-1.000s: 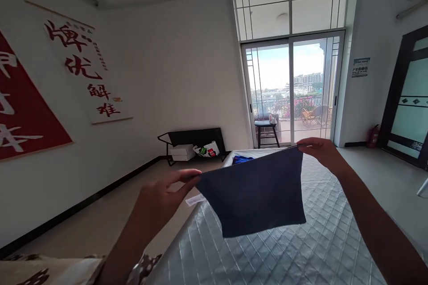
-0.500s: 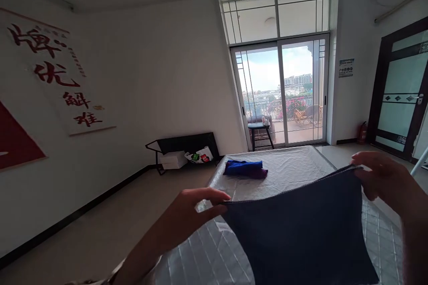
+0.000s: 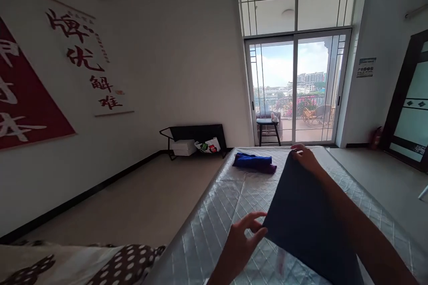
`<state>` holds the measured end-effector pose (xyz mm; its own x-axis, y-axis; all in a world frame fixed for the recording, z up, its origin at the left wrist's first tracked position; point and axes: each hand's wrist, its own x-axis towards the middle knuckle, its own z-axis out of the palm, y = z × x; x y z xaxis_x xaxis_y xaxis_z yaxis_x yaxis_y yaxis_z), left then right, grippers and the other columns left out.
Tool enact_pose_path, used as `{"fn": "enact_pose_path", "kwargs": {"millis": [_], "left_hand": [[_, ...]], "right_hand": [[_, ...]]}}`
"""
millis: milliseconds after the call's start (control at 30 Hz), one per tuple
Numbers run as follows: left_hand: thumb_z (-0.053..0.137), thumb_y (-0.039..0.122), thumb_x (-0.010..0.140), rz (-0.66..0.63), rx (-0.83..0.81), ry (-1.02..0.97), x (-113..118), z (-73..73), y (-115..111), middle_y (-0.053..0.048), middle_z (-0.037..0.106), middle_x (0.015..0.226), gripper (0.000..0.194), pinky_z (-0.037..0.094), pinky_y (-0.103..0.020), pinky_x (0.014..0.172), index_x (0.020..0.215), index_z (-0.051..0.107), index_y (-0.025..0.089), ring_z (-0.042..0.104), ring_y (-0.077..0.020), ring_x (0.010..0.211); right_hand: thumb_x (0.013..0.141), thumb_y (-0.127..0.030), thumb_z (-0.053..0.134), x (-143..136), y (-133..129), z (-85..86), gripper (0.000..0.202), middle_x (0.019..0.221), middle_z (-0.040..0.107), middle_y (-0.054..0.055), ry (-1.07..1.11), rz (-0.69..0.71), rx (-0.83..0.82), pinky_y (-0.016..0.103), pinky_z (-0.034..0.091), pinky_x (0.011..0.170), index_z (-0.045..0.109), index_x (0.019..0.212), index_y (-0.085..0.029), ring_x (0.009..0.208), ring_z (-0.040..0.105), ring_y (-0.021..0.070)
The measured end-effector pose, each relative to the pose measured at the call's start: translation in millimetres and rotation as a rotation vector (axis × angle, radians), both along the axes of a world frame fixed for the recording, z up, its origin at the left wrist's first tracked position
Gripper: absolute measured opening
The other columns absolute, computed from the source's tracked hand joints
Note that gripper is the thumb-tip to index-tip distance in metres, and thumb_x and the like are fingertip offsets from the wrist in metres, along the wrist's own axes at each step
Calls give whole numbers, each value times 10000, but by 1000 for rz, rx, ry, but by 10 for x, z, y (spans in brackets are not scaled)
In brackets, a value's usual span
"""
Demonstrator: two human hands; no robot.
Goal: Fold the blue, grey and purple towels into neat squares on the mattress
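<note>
A dark navy piece of cloth (image 3: pixel 306 213) hangs stretched between my hands above the bed; I cannot tell what kind of garment it is. My left hand (image 3: pixel 242 236) pinches its near left corner between thumb and fingers. Farther off and higher, my right hand (image 3: pixel 306 158) grips the far upper corner. My right forearm crosses in front of the cloth's right side. Under its lower edge a pale, blurred strip (image 3: pixel 281 260) shows. Beyond the left hand, a folded blue and purple bundle of cloth (image 3: pixel 254 161) lies on the bed.
The bed has a silver quilted cover (image 3: pixel 207 227). Polka-dot bedding (image 3: pixel 123 265) is at the lower left. By the wall stands a black rack (image 3: pixel 197 132) with a white box (image 3: pixel 183 148) and a printed bag (image 3: pixel 209 146). Behind are a stool (image 3: pixel 268 129) and sliding glass doors (image 3: pixel 294 89).
The cloth has swung from a nearly level top edge to a steep slant. My right hand has moved left and farther out; my left hand has moved right and lower. The view has turned left.
</note>
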<state>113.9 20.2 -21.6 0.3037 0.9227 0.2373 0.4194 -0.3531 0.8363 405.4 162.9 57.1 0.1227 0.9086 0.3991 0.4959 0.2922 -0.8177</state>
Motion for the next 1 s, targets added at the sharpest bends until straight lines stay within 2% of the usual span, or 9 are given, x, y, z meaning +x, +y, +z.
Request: {"fn": "enact_pose_path", "kwargs": {"millis": [67,167,267,367,467,533,633,767,1000], "left_hand": [[576,360,811,118,-29,26,-210,-412,65,5,728,749,288,513,-269,717,1038,717,253,672,-180,706],[540,295,786,277,-143,153,-505,-953,81,-11,728,739,219,489,-260,656,883,720,218,672,-186,678],[532,290,773,321,-225,214,-696,-1266,17,-31,756,803,220,508,-270,710,827,732,213,698,-204,743],[530,380,792,294,-243,151,-797,-1389,-60,-53,775,877,293,534,-291,797,891,750,214,718,-221,839],[554,431,772,262,-230,119,-886,-1472,-103,-71,782,989,358,545,-319,882,971,763,219,720,-238,945],[570,418,748,214,-198,130,-950,-1555,-107,-62,780,1024,370,552,-329,908,1003,769,238,719,-238,963],[576,376,708,195,-124,155,-1023,-1702,-88,-41,783,993,359,574,-334,891,982,781,265,728,-239,941],[587,408,741,230,-27,198,-1061,-1797,-65,-35,786,956,293,601,-340,834,912,795,292,741,-251,911],[480,606,897,244,217,291,-1164,-1768,-112,-41,778,916,433,601,-338,787,967,792,315,735,-227,843]], "right_hand": [[821,-163,556,-504,190,-262,223,1016,698,34,-41,98,-29,293,544,779,655,1013,-219,805,697,166],[760,-102,604,-1124,188,-688,266,1076,709,26,-78,239,-87,289,554,743,691,964,-248,821,711,190],[751,-133,617,-1284,-96,-1068,199,967,725,35,-153,346,-156,333,566,725,723,855,-265,741,703,214],[825,-235,558,-951,-598,-1363,181,889,713,43,-303,403,-193,357,557,744,735,827,-270,743,688,222],[882,-299,485,-427,-1264,-1613,246,875,698,57,-406,288,-251,362,553,746,723,838,-255,779,683,223],[857,-300,521,-144,-1719,-1780,199,906,699,50,-429,219,-308,346,559,764,718,865,-272,804,688,212],[795,-254,572,78,-2238,-2019,224,970,705,56,-411,114,-304,332,572,786,717,959,-301,865,699,217],[842,-288,549,110,-2497,-2168,180,960,712,76,-384,-18,-202,332,584,795,719,899,-299,880,705,226],[944,-314,468,94,-2528,-1946,256,918,728,47,-464,6,-166,337,576,812,717,888,-305,874,700,211]]}}
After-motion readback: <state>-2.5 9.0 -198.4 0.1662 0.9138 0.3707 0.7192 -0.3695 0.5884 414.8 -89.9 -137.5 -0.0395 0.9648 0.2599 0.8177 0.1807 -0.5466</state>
